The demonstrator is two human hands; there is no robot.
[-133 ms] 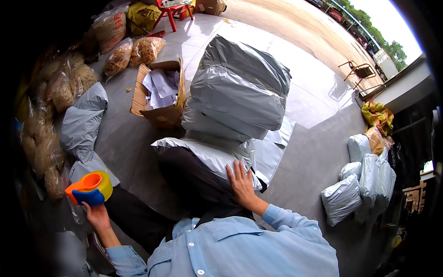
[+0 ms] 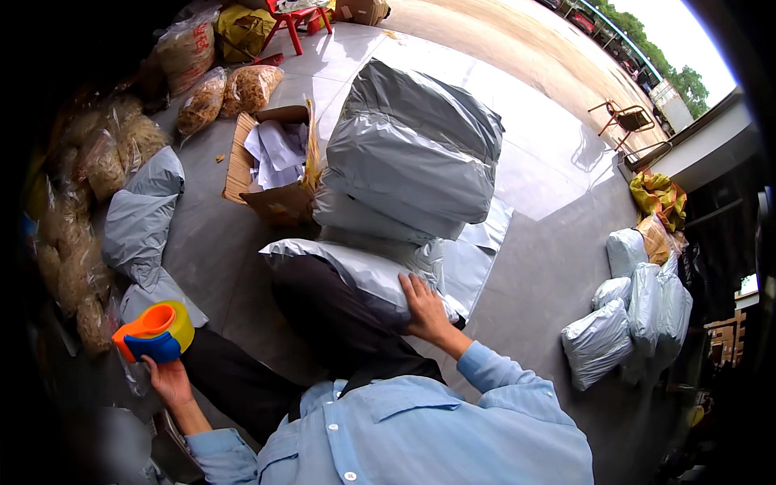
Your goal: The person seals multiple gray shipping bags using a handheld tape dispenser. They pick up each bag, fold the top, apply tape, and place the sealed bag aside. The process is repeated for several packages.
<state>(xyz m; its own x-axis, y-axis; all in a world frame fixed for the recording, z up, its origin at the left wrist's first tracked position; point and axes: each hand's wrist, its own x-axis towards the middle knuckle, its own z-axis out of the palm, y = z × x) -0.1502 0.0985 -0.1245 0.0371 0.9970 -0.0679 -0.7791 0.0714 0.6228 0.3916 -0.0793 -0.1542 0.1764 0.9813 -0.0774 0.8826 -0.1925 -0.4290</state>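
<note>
My left hand [image 2: 167, 378] is closed on a tape dispenser [image 2: 153, 325], orange and blue with a wide roll of yellow tape, held beside my left thigh. A filled silver-grey mailing bag [image 2: 356, 271] lies across my right knee. On its near right side rests my right hand [image 2: 426, 309], palm down, fingers stretched out over the plastic and close together. The thumb points toward my leg. Just beyond that bag stand larger stuffed grey mailing bags [image 2: 416, 145], stacked one on another. A flat silver bag [image 2: 477, 263] lies to their right.
An open cardboard box [image 2: 279, 158] with white papers stands left of the stack. Clear bags of brownish stuff [image 2: 250, 89] and a grey parcel [image 2: 144, 218] line the left. Several silver parcels [image 2: 598, 343] sit at right. A red stool [image 2: 295, 28] and a chair [image 2: 626, 121] are farther off.
My right hand has shifted slightly away from me along the bag, and its spread fingers have drawn closer together. My left hand still holds the tape dispenser. The whole view has shifted slightly.
</note>
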